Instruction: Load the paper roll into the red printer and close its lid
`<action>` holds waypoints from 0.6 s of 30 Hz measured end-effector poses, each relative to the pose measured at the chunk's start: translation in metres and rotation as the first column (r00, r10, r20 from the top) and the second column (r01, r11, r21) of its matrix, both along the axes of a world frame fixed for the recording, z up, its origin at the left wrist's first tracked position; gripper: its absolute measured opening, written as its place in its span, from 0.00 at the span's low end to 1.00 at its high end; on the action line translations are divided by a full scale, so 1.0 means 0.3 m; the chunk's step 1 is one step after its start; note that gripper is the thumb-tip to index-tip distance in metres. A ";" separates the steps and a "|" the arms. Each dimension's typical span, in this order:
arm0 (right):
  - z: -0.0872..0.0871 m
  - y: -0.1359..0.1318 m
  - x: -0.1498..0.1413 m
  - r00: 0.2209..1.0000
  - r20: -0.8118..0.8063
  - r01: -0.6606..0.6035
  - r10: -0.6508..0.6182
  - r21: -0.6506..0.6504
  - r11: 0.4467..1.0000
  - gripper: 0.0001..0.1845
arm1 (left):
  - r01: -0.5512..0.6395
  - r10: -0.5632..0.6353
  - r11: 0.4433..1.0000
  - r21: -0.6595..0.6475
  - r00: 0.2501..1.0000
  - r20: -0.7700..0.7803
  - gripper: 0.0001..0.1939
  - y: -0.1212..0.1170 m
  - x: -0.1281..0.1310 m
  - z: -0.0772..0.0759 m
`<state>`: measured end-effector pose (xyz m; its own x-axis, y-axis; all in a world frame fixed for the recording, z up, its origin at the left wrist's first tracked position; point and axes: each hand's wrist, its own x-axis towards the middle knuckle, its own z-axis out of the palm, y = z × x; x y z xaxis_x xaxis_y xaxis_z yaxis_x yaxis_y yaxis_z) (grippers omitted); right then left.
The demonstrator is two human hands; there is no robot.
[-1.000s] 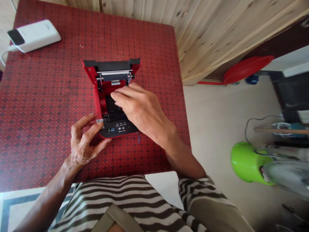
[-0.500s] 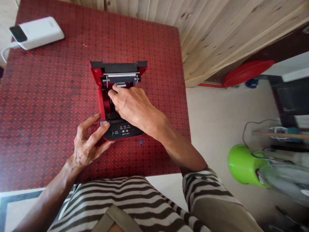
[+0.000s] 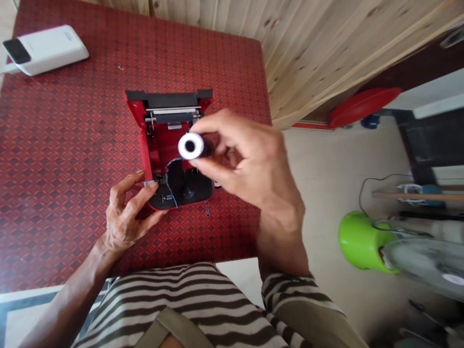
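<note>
A small red and black printer point(image 3: 155, 145) with its lid open stands on the red patterned table point(image 3: 72, 145). My right hand point(image 3: 250, 159) is raised above it, pinching a white paper roll point(image 3: 191, 145) end-on toward the camera; a strip of paper trails down from the roll into the printer's open bay. My left hand point(image 3: 126, 212) rests at the printer's near left corner, thumb and forefinger touching its edge by a small grey tab.
A white power bank point(image 3: 43, 43) with a cable lies at the table's far left corner. Wooden panelling runs behind the table. To the right, on the floor, stand a green bucket point(image 3: 362, 241), a red lid and a fan.
My right hand has lifted out of the printer's bay toward me, now with the white paper roll in its fingers. My left hand has stayed at the printer's corner.
</note>
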<state>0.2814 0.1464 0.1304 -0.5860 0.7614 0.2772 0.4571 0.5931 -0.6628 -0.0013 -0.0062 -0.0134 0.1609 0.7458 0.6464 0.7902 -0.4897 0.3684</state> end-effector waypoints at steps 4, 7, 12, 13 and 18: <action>-0.137 0.068 0.106 0.934 -0.243 0.226 -0.263 -0.168 0.960 0.23 | -0.032 0.033 0.999 -0.034 0.999 0.030 0.38 -0.005 0.006 0.002; -0.301 0.136 0.128 0.868 -0.276 0.348 -0.413 -0.255 0.902 0.26 | -0.053 0.056 0.996 -0.077 0.998 0.038 0.33 -0.010 0.004 0.004; -0.476 0.167 0.092 0.870 -0.205 0.365 -0.448 -0.341 0.866 0.26 | -0.080 0.082 0.994 -0.073 0.996 0.017 0.35 -0.013 0.004 0.001; -0.489 0.162 0.080 0.878 -0.176 0.366 -0.445 -0.352 0.862 0.25 | -0.085 0.086 0.994 -0.064 0.996 0.015 0.36 -0.013 0.007 0.000; -0.511 0.140 0.046 0.899 -0.111 0.356 -0.423 -0.375 0.856 0.24 | -0.092 0.093 0.995 -0.021 0.996 0.010 0.36 -0.003 0.015 -0.007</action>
<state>0.2952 0.1886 -0.0228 -0.1853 0.9821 0.0341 0.4544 0.1164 -0.8831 0.0031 -0.0071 -0.0154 0.0838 0.7704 0.6321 0.8278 -0.4069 0.3862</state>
